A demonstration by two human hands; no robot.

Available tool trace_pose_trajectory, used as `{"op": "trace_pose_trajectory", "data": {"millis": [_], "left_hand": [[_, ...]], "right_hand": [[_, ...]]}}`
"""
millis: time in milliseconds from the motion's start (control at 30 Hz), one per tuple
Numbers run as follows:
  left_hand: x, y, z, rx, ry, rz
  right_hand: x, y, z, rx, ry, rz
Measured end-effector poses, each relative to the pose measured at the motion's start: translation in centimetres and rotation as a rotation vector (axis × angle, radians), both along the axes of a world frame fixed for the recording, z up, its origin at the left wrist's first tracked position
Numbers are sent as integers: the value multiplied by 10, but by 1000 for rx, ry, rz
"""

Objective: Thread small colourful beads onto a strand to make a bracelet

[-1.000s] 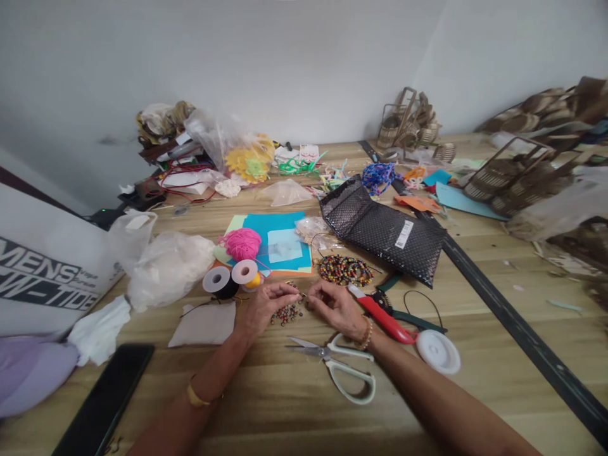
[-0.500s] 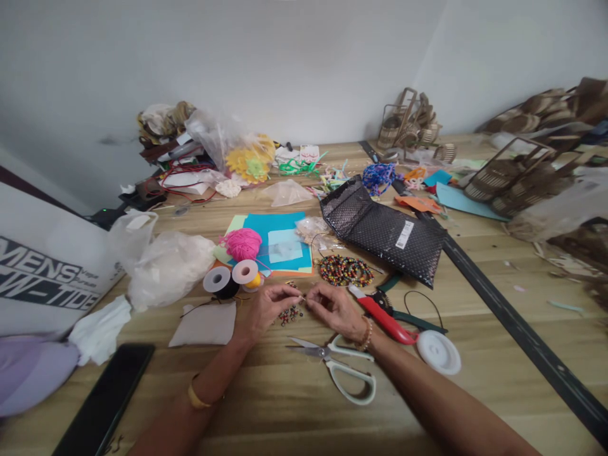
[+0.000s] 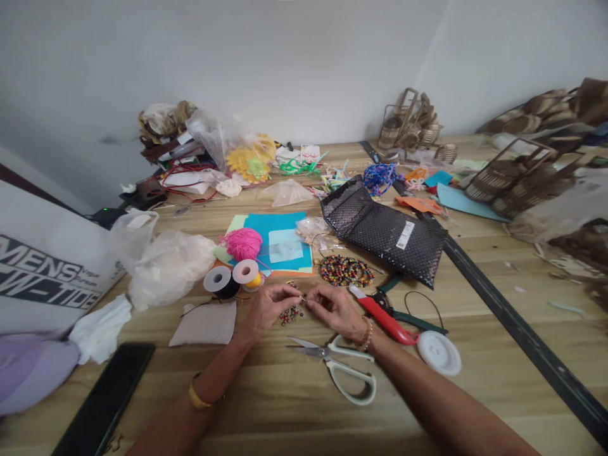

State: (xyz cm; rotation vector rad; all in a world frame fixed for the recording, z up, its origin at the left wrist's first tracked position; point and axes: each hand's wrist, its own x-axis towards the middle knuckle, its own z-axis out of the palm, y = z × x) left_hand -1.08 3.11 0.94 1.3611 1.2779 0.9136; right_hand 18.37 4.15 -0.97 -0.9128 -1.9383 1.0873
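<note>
pinching something too small to make out, the left hand (image 3: 266, 306) and right hand (image 3: 335, 308) meet fingertip to fingertip above the loose beads (image 3: 291, 313), near the white-handled scissors (image 3: 339, 365) on the tabletop (image 3: 266, 405).

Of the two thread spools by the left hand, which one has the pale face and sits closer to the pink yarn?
The right-hand spool, pale pinkish, just below the pink yarn; the black spool sits left of it.

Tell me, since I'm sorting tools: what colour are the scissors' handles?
White, seen in the head view: the scissors lie below the right hand.
</note>
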Motion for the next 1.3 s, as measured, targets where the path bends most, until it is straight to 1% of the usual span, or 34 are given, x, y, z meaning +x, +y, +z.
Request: {"op": "trace_pose_trajectory", "data": {"millis": [233,500,600,833,1300], "left_hand": [[1,0,2,13,14,-13],[0,0,-1,14,-7,-9],[0,0,1,16,-7,-15],[2,-1,6,33,60,-25],[2,-1,-3,8,25,-24]], "right_hand": [[0,0,1,-2,-4,5],[0,0,0,-7,-16,1],[0,1,0,14,-1,3],[-1,1,-1,29,6,10],[-1,1,-1,19,4,8]]}}
